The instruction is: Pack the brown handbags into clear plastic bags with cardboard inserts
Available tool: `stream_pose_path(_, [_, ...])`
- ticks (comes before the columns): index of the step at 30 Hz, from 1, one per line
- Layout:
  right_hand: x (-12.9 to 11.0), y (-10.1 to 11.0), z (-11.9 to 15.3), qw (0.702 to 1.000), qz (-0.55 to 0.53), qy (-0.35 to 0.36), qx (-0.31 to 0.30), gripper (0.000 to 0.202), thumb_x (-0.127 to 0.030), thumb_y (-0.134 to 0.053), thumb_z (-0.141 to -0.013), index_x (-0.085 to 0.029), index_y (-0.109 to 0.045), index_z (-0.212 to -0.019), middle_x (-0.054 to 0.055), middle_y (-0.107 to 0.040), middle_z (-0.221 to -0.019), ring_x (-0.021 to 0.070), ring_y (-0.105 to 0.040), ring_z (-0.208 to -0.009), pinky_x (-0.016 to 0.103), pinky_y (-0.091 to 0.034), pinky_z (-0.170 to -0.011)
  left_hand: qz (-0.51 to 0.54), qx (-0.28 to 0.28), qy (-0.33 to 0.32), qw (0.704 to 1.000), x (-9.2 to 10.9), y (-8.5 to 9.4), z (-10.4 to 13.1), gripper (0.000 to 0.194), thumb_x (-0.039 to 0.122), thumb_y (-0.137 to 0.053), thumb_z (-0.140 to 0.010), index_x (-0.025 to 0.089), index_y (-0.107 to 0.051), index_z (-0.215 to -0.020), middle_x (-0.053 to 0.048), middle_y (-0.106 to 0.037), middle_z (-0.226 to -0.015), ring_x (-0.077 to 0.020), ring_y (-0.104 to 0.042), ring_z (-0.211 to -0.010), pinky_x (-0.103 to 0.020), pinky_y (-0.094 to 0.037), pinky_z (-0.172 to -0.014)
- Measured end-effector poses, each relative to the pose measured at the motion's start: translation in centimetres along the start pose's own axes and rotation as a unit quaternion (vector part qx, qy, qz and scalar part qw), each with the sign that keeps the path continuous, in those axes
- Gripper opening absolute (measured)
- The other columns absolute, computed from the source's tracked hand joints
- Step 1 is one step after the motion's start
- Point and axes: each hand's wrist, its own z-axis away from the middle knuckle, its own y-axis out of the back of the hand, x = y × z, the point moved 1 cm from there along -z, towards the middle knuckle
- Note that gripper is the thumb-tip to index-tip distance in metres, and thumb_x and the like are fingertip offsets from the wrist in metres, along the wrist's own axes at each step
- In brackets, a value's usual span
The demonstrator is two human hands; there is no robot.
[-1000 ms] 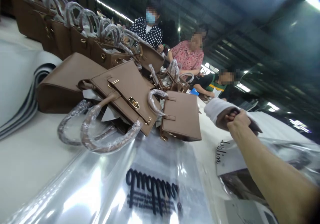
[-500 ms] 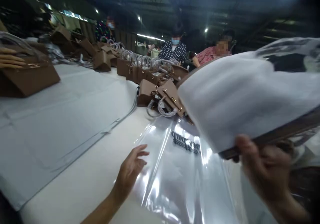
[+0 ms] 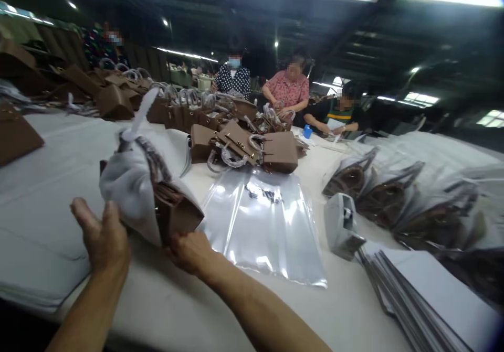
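Observation:
A brown handbag (image 3: 179,216), partly covered by a soft white sheet (image 3: 128,181), is tilted above the left side of the table. Clear plastic-like wrap covers its handle, which points up. My right hand (image 3: 191,249) grips the bag low down at its near end. My left hand (image 3: 104,236) is beside the white sheet, thumb and fingers apart; whether it touches the sheet I cannot tell. Just right of the bag, a clear plastic bag (image 3: 268,236) with dark printing lies flat on the table.
Brown handbags (image 3: 279,152) are heaped beyond the plastic bag. White sheets (image 3: 43,184) lie stacked at left. To the right are a grey-white dispenser (image 3: 340,223), a stack of flat boards (image 3: 437,284) and several bagged handbags (image 3: 381,200). Co-workers (image 3: 289,87) are across the table.
My right hand has carried the handbag with its white sheet from the right side across to the left. My left hand has moved left beside it. The view has turned right.

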Motion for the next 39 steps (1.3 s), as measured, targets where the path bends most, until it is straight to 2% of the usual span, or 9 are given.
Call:
stream_pose_path(3, [1.3,1.5,3.5,0.998,-0.026,-0.042,0.038,0.037,-0.051,-0.04,-0.086,-0.019,-0.057,-0.094,0.004,-0.063,-0.089,0.0176,-0.057,-0.081,0.03,-0.046,-0.073,-0.075,0.157,-0.063,0.983,-1.2,-0.5,0.5,0.061,0.045,-0.032,-0.088,0.024,-0.011,-0.14,-0.004,-0.014,-0.147,-0.0299,-0.016,-0.133,-0.049,-0.017,-0.109])
stream_pose_path(7, [7.3,4.6,12.4,0.968,-0.041,-0.234,0.088,0.049,-0.043,-0.067,-0.069,-0.019,-0.053,-0.11,0.009,-0.054,-0.11,0.0205,-0.048,-0.101,0.033,-0.039,-0.084,-0.117,0.194,-0.149,0.963,-2.7,-1.2,1.0,0.061,0.039,-0.041,-0.086,0.013,-0.022,-0.137,-0.009,-0.029,-0.141,-0.0311,-0.029,-0.127,-0.044,-0.026,-0.107])
stream_pose_path(10, [12.2,4.9,16.8,0.955,-0.042,-0.292,0.043,0.034,-0.037,-0.071,-0.063,-0.018,-0.059,-0.088,0.006,-0.058,-0.087,0.0189,-0.051,-0.08,0.031,-0.038,-0.07,-0.143,0.209,-0.211,0.944,-2.4,-1.7,2.0,0.057,0.031,-0.044,-0.086,0.014,-0.023,-0.136,-0.008,-0.022,-0.145,-0.0298,-0.021,-0.131,-0.043,-0.022,-0.109])
stream_pose_path(17, [15.8,3.9,17.4,0.956,-0.102,-0.275,-0.024,0.013,-0.029,-0.054,-0.077,-0.019,-0.059,-0.071,-0.002,-0.059,-0.071,0.0113,-0.051,-0.068,0.023,-0.032,-0.063,-0.184,0.207,-0.371,0.887,0.7,-4.8,5.7,0.061,0.022,-0.057,-0.08,0.018,-0.029,-0.134,-0.015,-0.019,-0.145,-0.0344,-0.015,-0.132,-0.056,-0.012,-0.107])
stream_pose_path(20, [16.4,4.7,17.9,0.957,-0.12,-0.261,-0.04,0.017,-0.027,-0.048,-0.081,-0.018,-0.058,-0.072,-0.001,-0.058,-0.069,0.0105,-0.05,-0.065,0.022,-0.033,-0.061,-0.167,0.133,-0.427,0.879,1.6,-6.7,7.2,0.057,0.019,-0.056,-0.079,0.023,-0.032,-0.131,-0.011,-0.03,-0.14,-0.0315,-0.026,-0.13,-0.054,-0.018,-0.106])
stream_pose_path(25, [16.5,5.1,18.8,0.963,-0.111,-0.241,-0.044,0.025,-0.037,-0.065,-0.068,-0.019,-0.056,-0.084,0.001,-0.056,-0.084,0.0142,-0.047,-0.075,0.025,-0.032,-0.066,-0.198,-0.21,-0.424,0.859,1.5,-13.0,9.2,0.063,0.038,-0.06,-0.077,0.018,-0.032,-0.131,-0.015,-0.036,-0.136,-0.0299,-0.027,-0.129,-0.049,-0.028,-0.104])
stream_pose_path(27, [16.5,5.0,19.0,0.964,-0.114,-0.235,-0.05,0.028,-0.037,-0.07,-0.062,-0.019,-0.056,-0.079,0.001,-0.055,-0.08,0.0149,-0.046,-0.075,0.026,-0.031,-0.066,-0.225,-0.297,-0.406,0.834,0.9,-15.4,9.2,0.071,0.043,-0.065,-0.072,0.017,-0.034,-0.13,-0.017,-0.036,-0.136,-0.0328,-0.028,-0.128,-0.053,-0.028,-0.102])
stream_pose_path(32, [17.6,5.8,20.0,0.958,-0.156,-0.235,-0.044,0.015,-0.03,-0.057,-0.075,-0.016,-0.056,-0.068,0.0,-0.052,-0.068,0.012,-0.046,-0.068,0.023,-0.032,-0.062,-0.224,-0.349,-0.422,0.807,0.8,-18.0,8.5,0.051,0.044,-0.066,-0.071,0.019,-0.052,-0.113,-0.009,-0.057,-0.115,-0.0259,-0.048,-0.114,-0.042,-0.038,-0.096])
stream_pose_path(39, [18.0,9.3,21.8,0.946,-0.21,-0.243,-0.048,0.035,-0.043,-0.042,-0.084,-0.014,-0.057,-0.071,-0.001,-0.053,-0.063,0.0095,-0.045,-0.059,0.021,-0.034,-0.055,-0.216,-0.328,-0.416,0.82,3.4,-18.9,9.2,0.025,0.031,-0.049,-0.085,0.015,-0.056,-0.103,-0.009,-0.06,-0.103,-0.0218,-0.055,-0.096,-0.043,-0.037,-0.092])
